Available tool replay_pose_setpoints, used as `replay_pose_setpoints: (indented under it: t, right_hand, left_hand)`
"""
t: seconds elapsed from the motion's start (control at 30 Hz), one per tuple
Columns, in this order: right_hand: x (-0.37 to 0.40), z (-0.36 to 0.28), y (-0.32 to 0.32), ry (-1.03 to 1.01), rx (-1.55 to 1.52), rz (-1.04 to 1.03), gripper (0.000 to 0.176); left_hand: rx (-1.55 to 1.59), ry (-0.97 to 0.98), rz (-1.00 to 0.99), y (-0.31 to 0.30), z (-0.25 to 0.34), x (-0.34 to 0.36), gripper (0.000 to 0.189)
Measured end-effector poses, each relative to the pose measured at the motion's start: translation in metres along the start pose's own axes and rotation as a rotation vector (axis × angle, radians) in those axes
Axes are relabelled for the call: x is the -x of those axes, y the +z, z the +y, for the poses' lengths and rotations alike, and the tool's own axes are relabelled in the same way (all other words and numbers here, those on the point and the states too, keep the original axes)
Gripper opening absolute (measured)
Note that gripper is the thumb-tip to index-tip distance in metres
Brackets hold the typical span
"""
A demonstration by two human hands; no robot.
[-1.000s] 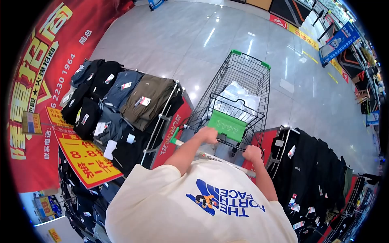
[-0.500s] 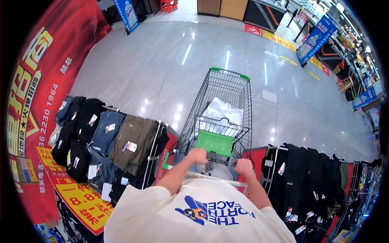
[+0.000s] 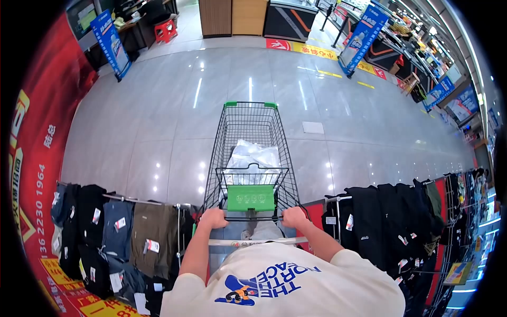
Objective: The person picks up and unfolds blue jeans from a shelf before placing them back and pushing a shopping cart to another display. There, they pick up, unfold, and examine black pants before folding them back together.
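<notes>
A wire shopping cart [image 3: 279,129] with green corner caps stands straight in front of me. My left hand [image 3: 213,217] is wrapped round the left side of its dark rear bar, and my right hand [image 3: 296,216] grips the right side. Between them is a green plastic panel [image 3: 251,197] with pale markings. Nearer my body runs a white handle [image 3: 259,242], which neither hand touches. Inside the basket lies a shiny, whitish plastic-wrapped bundle [image 3: 254,157]; its contents cannot be made out.
Racks of folded trousers [image 3: 153,227] and dark garments [image 3: 367,216] flank the cart closely. A red banner [image 3: 39,132] lines the left. Farther off stand blue signs [image 3: 110,45], [image 3: 363,39], a red stool [image 3: 166,31] and counters [image 3: 289,21]. Grey tiled floor [image 3: 153,105] stretches ahead.
The view has turned rightward into line with the cart, so cart and hands appear farther left and straighter. The clothes racks sit lower at the left. Both hands keep their hold.
</notes>
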State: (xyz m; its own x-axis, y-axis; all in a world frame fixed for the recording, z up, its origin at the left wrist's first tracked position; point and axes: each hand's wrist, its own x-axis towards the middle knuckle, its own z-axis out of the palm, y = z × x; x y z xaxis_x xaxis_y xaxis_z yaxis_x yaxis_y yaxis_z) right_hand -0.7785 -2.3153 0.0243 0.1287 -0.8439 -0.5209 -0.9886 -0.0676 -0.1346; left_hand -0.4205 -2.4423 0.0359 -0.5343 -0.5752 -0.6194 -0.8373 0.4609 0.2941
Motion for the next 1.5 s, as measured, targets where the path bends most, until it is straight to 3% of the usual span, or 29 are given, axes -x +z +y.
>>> replay_pose_setpoints:
  t: [0.83,1.5]
  right_hand:
    - [-0.215,0.091,-0.158,-0.147,0.108,-0.141,0.03]
    - [-0.319,0.081,-0.215,-0.355,0.249,-0.191,0.031]
  left_hand:
    - [0.061,-0.235,0.082,-0.128,-0.01,-0.122,0.044]
    - [0.139,-0.352,0.184,-0.128,-0.03,-0.128,0.044]
